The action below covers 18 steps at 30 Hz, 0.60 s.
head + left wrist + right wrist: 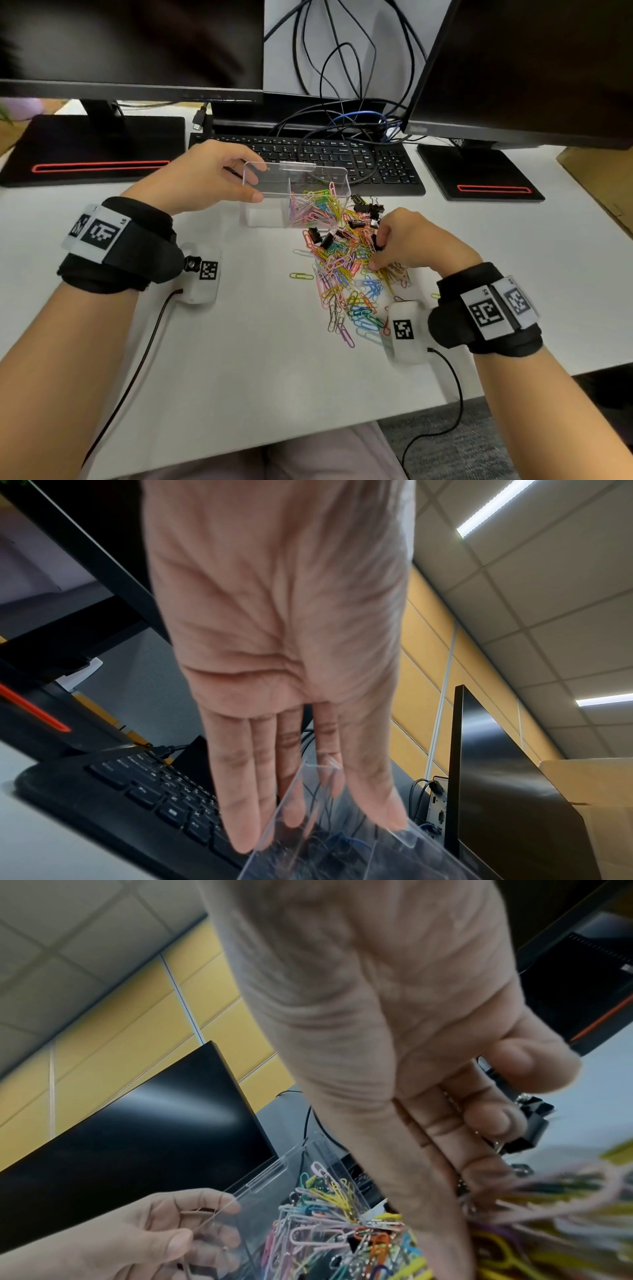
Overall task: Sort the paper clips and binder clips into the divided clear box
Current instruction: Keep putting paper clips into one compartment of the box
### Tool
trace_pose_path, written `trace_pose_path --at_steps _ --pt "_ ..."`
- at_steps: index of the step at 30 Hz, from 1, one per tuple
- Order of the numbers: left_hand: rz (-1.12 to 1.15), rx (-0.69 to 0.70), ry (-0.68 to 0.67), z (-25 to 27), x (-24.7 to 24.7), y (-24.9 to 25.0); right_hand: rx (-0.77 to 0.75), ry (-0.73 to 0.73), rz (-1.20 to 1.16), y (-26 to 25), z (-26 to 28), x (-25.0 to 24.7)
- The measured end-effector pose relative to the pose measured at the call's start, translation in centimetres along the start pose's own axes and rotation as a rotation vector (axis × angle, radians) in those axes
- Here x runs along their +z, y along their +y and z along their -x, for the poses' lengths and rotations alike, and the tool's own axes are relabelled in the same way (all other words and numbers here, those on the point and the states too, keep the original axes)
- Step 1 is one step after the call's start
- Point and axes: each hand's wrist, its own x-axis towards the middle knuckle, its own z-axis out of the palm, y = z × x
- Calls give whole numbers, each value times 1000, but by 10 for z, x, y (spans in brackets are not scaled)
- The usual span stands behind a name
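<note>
Now left hand [202, 174] grips clear box [318, 178] at its 9 o'clock end, fingers curled round wall. Right hand [418, 240] pinches black binder clip [527, 1129] in clip pile [346, 274] on surface [239, 342], 5 o'clock of box.

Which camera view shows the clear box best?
The head view: the whole clear box shows, with both compartments. The left wrist view has only a blurred corner; the right wrist view shows part of it.

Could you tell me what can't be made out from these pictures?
- Head view: what the right hand pinches is hidden by its curled fingers.
- Right wrist view: the near paper clips are blurred.
- Left wrist view: the left hand covers much of the clear box.
</note>
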Motion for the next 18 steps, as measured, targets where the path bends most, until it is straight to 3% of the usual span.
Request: trace_pose_path --at_steps 9,18 --pt "3 5 -1 0 0 -2 -51 73 -18 4 -4 0" --pt "17 22 3 -2 -1 -5 -124 211 -362 11 -5 -14"
